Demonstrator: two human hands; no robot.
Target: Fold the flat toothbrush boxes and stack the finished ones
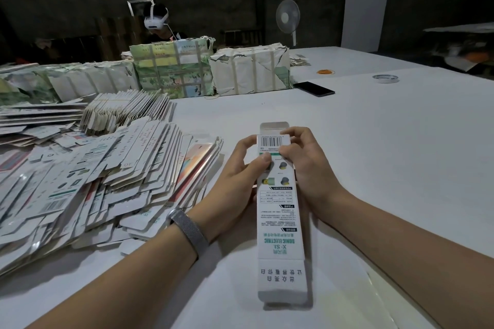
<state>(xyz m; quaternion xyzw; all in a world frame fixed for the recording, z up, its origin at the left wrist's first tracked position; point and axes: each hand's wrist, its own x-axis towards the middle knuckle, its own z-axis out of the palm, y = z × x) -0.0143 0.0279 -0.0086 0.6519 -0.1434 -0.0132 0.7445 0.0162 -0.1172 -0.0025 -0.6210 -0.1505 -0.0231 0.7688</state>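
The left hand (242, 165) and right hand (302, 160) are both gripping one box (279, 211) near its far end, thumbs pressing its printed face below the barcode, fingers curling round its sides. The box is lying lengthwise over the table (387, 141), its end flaps unfolded. Flat boxes (88, 176) are lying heaped just left, with wrapped bundles (208, 69) beyond.

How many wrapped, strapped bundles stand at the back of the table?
2 clearly: a green-printed bundle at centre, and a white-wrapped bundle touching its right side. More torn-open wrapped stock runs leftward, its count unclear.
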